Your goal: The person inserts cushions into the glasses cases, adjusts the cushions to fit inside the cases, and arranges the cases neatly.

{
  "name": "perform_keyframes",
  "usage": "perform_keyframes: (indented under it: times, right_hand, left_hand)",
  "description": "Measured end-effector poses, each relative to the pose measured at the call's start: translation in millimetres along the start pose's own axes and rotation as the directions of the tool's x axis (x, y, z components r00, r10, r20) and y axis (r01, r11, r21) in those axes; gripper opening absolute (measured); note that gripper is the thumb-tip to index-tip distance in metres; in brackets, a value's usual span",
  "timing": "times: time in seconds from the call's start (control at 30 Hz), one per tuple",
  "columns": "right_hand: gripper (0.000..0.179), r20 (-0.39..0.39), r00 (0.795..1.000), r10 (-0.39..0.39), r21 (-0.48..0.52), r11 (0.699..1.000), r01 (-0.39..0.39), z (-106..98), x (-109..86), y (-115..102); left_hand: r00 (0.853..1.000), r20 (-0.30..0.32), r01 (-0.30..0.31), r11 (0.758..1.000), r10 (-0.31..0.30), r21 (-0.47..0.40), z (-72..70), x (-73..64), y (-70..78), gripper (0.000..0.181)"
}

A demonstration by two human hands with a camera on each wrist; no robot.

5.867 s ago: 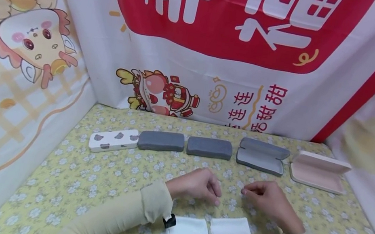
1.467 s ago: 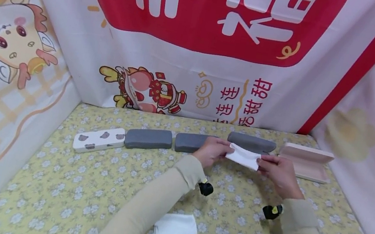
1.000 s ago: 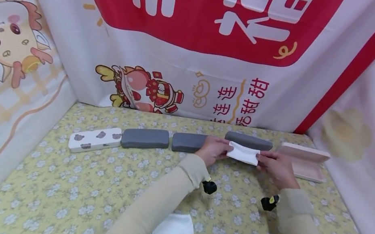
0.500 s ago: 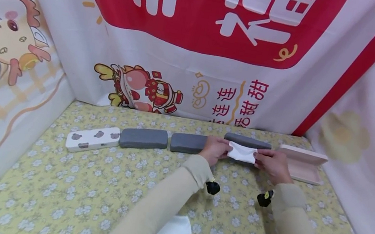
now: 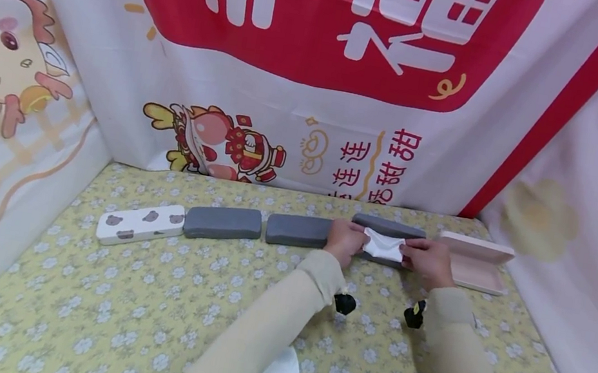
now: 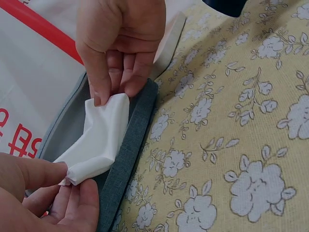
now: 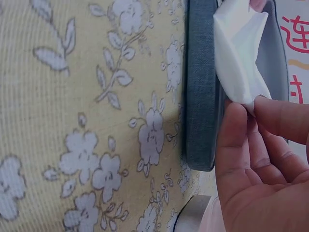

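My left hand [image 5: 345, 241] and right hand [image 5: 429, 259] pinch opposite ends of a folded white cloth [image 5: 383, 245]. The cloth sits between the walls of an open grey glasses case [image 5: 389, 227], whose lid stands up at the back. In the left wrist view the cloth [image 6: 99, 130] buckles in the middle, close along the front wall of the case [image 6: 137, 130]. Seen from the right wrist, thumb and fingertips of the right hand [image 7: 270, 159] squeeze the cloth's near end [image 7: 246, 99] inside the rim. Part of the case's interior is hidden under cloth and fingers.
Left of the hands lie two closed grey cases [image 5: 223, 223] [image 5: 296, 230] and a closed white one with bear prints [image 5: 140, 224]. An open pink case [image 5: 477, 267] is on the right. Another white cloth [image 5: 278, 369] lies in front, partly behind the left sleeve.
One of two white cloths on the table was picked up and brought to the open grey case. Lately the hands have come closer together and lower, and the stretched cloth has buckled into the case.
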State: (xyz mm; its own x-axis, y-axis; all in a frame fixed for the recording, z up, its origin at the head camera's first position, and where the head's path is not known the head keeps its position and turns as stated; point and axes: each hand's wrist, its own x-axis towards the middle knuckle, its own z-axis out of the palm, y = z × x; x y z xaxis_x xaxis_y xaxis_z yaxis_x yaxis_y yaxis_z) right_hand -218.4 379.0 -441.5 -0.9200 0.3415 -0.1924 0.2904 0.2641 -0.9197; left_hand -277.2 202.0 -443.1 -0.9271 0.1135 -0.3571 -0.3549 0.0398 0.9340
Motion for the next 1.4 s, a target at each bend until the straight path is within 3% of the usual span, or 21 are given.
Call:
perform_keyframes:
  times: [0.3, 0.43, 0.53, 0.6, 0.73, 0.87, 0.93, 1.0, 1.13, 1.2, 1.4]
  right_hand:
    - [0.030, -0.047, 0.999, -0.017, -0.076, 0.997, 0.013, 1, 11.0, 6]
    - [0.028, -0.057, 0.998, -0.041, -0.159, 0.987, 0.031, 0, 15.8, 8]
    - [0.027, -0.057, 0.997, -0.043, -0.197, 0.980, 0.031, 0, 16.2, 9]
    - [0.027, -0.046, 0.998, -0.048, -0.215, 0.976, 0.037, -1, 15.1, 9]
    - [0.024, -0.029, 0.997, -0.077, -0.267, 0.961, 0.067, -4, 10.6, 9]
    - [0.024, -0.021, 0.994, -0.104, -0.296, 0.951, 0.093, -7, 4.6, 6]
    - [0.025, -0.019, 0.995, -0.096, -0.295, 0.952, 0.086, -9, 1.5, 5]
    - [0.025, -0.019, 0.996, -0.092, -0.290, 0.953, 0.082, -11, -1.5, 3]
    - [0.024, -0.023, 0.992, -0.126, -0.305, 0.946, 0.113, -15, -6.4, -1]
    - [0.024, -0.030, 0.988, -0.149, -0.305, 0.943, 0.133, -17, -8.8, -3]
    - [0.027, -0.042, 0.988, -0.152, -0.276, 0.952, 0.135, -25, -11.9, -7]
  left_hand:
    - [1.000, 0.016, 0.001, 1.000, -0.001, 0.006, -0.1, 3.9, -0.3, 0.007]
    - [0.999, 0.036, 0.022, 0.999, -0.021, -0.024, -0.9, 3.4, 2.3, 0.043]
    - [0.998, 0.049, 0.034, 0.999, -0.034, -0.013, -2.4, 1.6, 3.9, 0.048]
    - [0.998, 0.053, 0.045, 0.999, -0.045, 0.011, -3.1, 0.4, 4.6, 0.043]
    - [0.997, 0.068, 0.042, 0.998, -0.045, 0.048, -4.7, -3.1, 6.3, 0.014]
    - [0.994, 0.103, 0.023, 0.999, -0.027, 0.037, -8.3, -6.9, 9.9, 0.027]
    - [0.993, 0.116, 0.025, 0.999, -0.029, 0.031, -10.6, -7.7, 11.8, 0.016]
    - [0.994, 0.111, 0.022, 0.999, -0.026, 0.032, -12.9, -7.5, 13.8, 0.018]
    - [0.998, 0.065, -0.003, 1.000, 0.002, 0.023, -17.4, -6.4, 17.4, 0.044]
    - [0.999, 0.043, -0.026, 1.000, 0.027, -0.004, -19.6, -6.2, 18.8, 0.048]
    - [0.997, 0.041, -0.058, 0.995, 0.062, -0.086, -28.9, -5.5, 21.6, 0.024]
